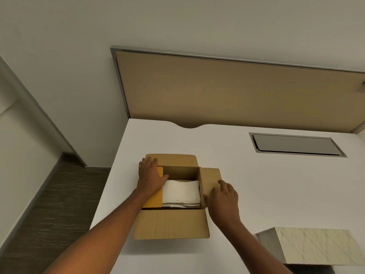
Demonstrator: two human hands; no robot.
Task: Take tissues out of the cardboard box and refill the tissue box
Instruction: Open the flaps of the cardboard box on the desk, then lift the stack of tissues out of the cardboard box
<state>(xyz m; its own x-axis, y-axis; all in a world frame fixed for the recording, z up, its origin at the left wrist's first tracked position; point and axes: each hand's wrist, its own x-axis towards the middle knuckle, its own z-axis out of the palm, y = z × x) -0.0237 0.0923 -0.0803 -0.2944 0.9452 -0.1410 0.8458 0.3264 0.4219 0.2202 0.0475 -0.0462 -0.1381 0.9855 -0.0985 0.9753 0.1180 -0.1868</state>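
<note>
A brown cardboard box (171, 226) stands open on the white desk (256, 184), its flaps spread outward. Inside lies a stack of white tissues (180, 192). My left hand (151, 174) lies flat on the box's left flap, fingers spread, pressing it outward. My right hand (224, 196) rests on the right flap (210, 177), fingers apart, thumb at the flap's inner edge. Neither hand holds tissues. The tissue box (314, 246), pale with a leafy pattern, sits at the lower right with its dark inside partly showing.
A grey metal cable hatch (296, 145) is set into the desk at the back right. A tan partition panel (237, 91) rises behind the desk. The desk's left edge drops to a dark floor (59, 204) beside a white wall.
</note>
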